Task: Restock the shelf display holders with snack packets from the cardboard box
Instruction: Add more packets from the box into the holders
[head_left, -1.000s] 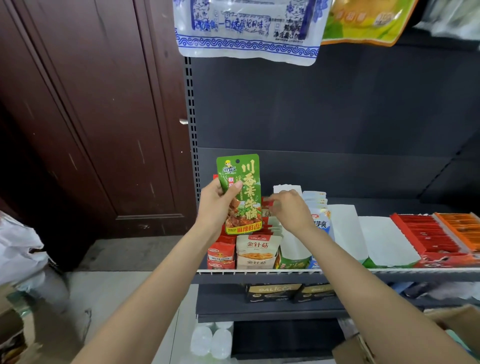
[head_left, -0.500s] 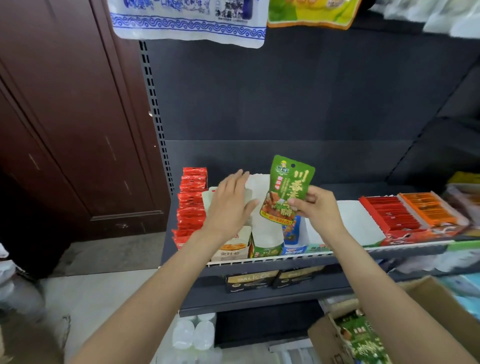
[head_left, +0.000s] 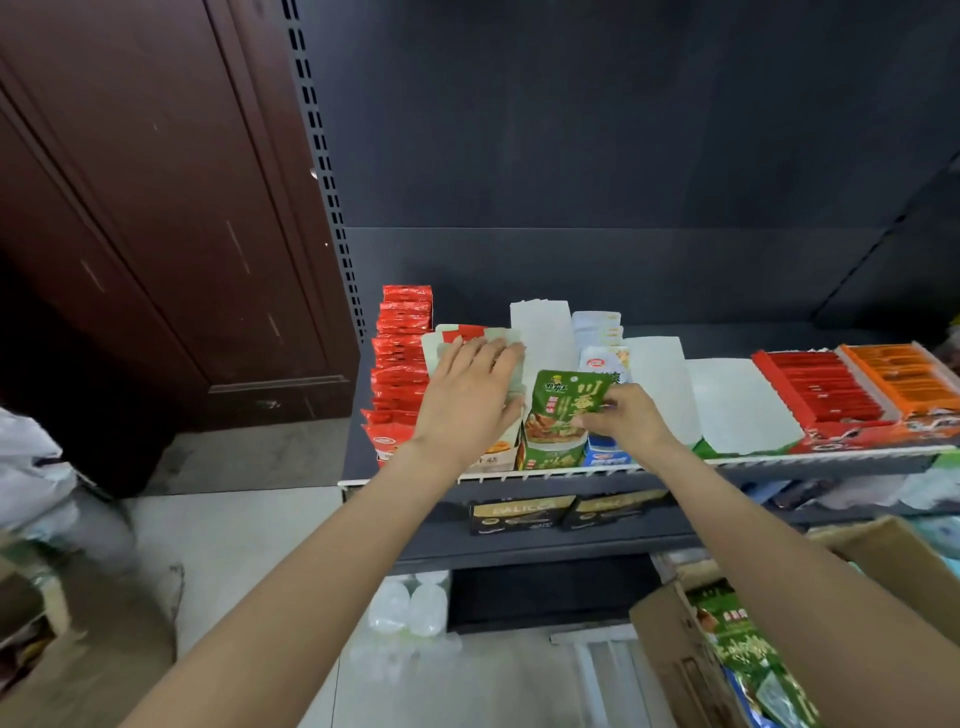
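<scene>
My right hand (head_left: 623, 418) pinches a green snack packet (head_left: 563, 408) by its right edge and holds it low, at the front of a green display holder (head_left: 551, 460) on the shelf. My left hand (head_left: 470, 397) lies with straight fingers on the top of the neighbouring white and red holder (head_left: 457, 335), pressing against it. The cardboard box (head_left: 670, 654) stands open at the lower right, with more green packets (head_left: 743, 649) inside.
A row of red packets (head_left: 402, 358) fills the shelf's left end. White empty holders (head_left: 737, 402) and red and orange packs (head_left: 852, 387) sit to the right. The wire shelf edge (head_left: 779, 460) runs across. A brown door (head_left: 156, 208) is on the left; bottles (head_left: 408, 608) stand on the floor.
The green packet passed from my left hand to my right, then came down from chest height into the front of the green holder. My left hand moved onto the holder beside it.
</scene>
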